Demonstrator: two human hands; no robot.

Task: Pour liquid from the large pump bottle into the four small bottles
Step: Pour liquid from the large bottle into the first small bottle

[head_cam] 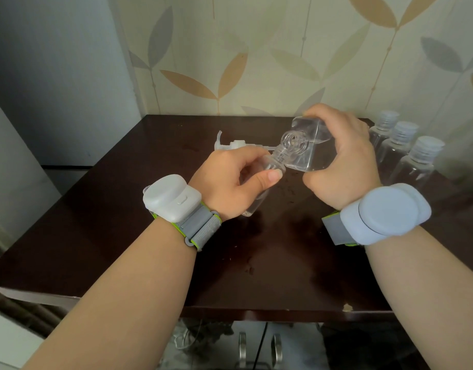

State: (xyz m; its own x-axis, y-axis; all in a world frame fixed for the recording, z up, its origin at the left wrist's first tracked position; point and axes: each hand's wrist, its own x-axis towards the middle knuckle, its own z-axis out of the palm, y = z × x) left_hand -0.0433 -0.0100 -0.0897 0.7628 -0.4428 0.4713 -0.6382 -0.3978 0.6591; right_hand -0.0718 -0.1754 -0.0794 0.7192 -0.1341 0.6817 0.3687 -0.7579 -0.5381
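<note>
My right hand grips the large clear bottle, which has no pump on it and is tipped so its open threaded neck points down-left. That neck meets the mouth of a small clear bottle held in my left hand. The small bottle leans to the right, its base near the dark table. The white pump head lies on the table behind my left hand. Three more small clear bottles stand in a row at the table's right edge.
Drops of liquid speckle the table under and in front of my hands. The patterned wall rises right behind the table. Below the front edge I see cabinet handles and a tangle of cords. Each wrist carries a strapped device.
</note>
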